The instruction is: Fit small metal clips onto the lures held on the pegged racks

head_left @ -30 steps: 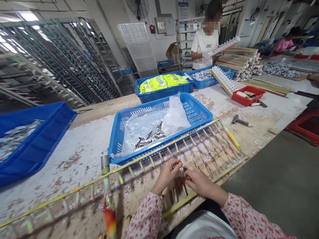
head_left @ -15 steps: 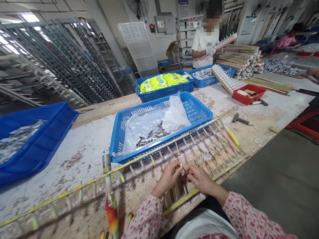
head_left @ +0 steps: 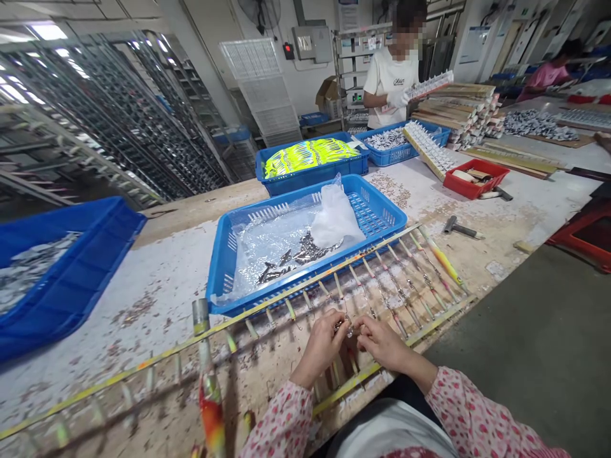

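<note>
My left hand (head_left: 323, 346) and my right hand (head_left: 382, 343) meet over a long slatted rack (head_left: 410, 331) at the near table edge. Both pinch one small metal piece (head_left: 347, 329) between their fingertips, and what exactly it is stays too small to make out. Thin rods with painted tips lie across the rack (head_left: 401, 289) to the right of my hands. Just beyond stands a blue mesh basket (head_left: 382, 219) lined with clear plastic, holding several small dark metal parts (head_left: 291, 257).
A deep blue bin (head_left: 71, 273) of silvery pieces sits at the left. A painted float (head_left: 210, 394) lies near the front edge. Farther back are blue crates (head_left: 310, 168), a red tray (head_left: 475, 181) and a small hammer (head_left: 461, 230). A person in white (head_left: 391, 79) stands across the table holding a rack.
My hands have stayed together on the small piece, shifting only slightly over the rack. The person across the table has lowered the rack they hold a little.
</note>
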`<state>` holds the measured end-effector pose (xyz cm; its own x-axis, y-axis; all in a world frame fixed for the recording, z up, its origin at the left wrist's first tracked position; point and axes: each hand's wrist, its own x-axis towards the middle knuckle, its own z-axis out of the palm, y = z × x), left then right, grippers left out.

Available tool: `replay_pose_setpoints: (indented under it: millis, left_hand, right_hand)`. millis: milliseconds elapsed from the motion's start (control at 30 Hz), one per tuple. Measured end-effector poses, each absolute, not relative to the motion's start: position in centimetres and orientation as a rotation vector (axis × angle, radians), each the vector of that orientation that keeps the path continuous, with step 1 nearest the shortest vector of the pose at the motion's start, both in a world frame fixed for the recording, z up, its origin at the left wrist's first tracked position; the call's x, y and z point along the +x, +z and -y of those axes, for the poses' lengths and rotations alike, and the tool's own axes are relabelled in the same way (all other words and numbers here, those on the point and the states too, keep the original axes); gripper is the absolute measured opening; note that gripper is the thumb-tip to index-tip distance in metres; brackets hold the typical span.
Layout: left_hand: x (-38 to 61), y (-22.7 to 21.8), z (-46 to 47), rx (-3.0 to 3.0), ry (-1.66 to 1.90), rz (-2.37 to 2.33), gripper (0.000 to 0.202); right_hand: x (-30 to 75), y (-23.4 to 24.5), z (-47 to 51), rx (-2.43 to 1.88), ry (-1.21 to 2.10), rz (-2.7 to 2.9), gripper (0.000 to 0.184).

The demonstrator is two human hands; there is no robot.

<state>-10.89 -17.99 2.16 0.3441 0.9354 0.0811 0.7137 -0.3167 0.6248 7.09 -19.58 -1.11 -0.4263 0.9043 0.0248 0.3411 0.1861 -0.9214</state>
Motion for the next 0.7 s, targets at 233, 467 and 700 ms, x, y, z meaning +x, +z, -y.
replay_pose_setpoints:
  millis: [233, 467, 700]
  left_hand:
    - [-10.6, 2.4, 18.0, 2.150, 0.574, -1.554, 0.025]
    - [-10.4, 2.5, 18.1, 2.133, 0.605, -1.469, 0.030]
    - [-10.1, 2.4, 17.9, 1.954, 0.726, -1.496, 0.028]
  right_hand:
    - [7.5, -1.5, 19.5, -1.125, 1.429, 1.804, 0.024]
    - [7.1, -1.8, 19.6, -1.186, 1.287, 1.827, 0.025]
    - [7.6, -0.5, 19.8, -1.290, 1.131, 1.969, 0.028]
